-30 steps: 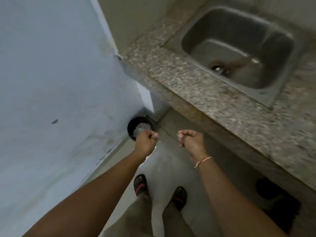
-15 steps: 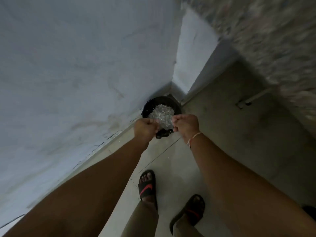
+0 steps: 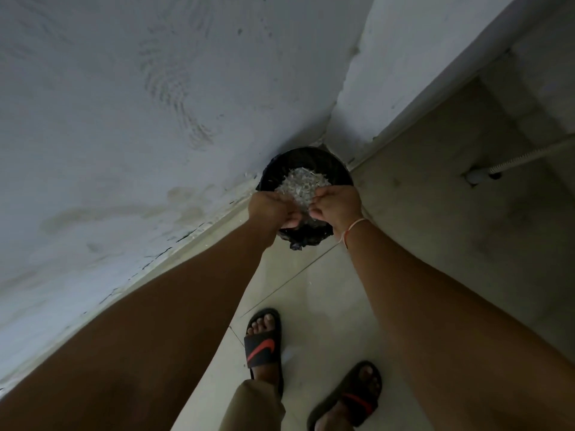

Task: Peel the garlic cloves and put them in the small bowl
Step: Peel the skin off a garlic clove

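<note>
A round black bin (image 3: pixel 337 169) lined with a dark bag stands on the floor in the wall corner. A heap of pale garlic peels (image 3: pixel 303 181) lies inside it. My left hand (image 3: pixel 270 209) and my right hand (image 3: pixel 337 206) hang side by side just above the bin's near rim, knuckles up. The fingers of both curl downward around small scraps of peel, which are mostly hidden. A thin red-and-white thread circles my right wrist. No garlic cloves and no small bowl are in view.
A grey-white wall (image 3: pixel 140 135) rises close on the left and meets a second wall behind the bin. My feet in black sandals (image 3: pixel 264 346) stand on the pale tiled floor (image 3: pixel 314 293). A white hose (image 3: pixel 529 155) runs along the floor at the right.
The view has swung down from the counter and sink to the corner bin. Both hands have moved forward and closer together, from short of the bin to directly over it.
</note>
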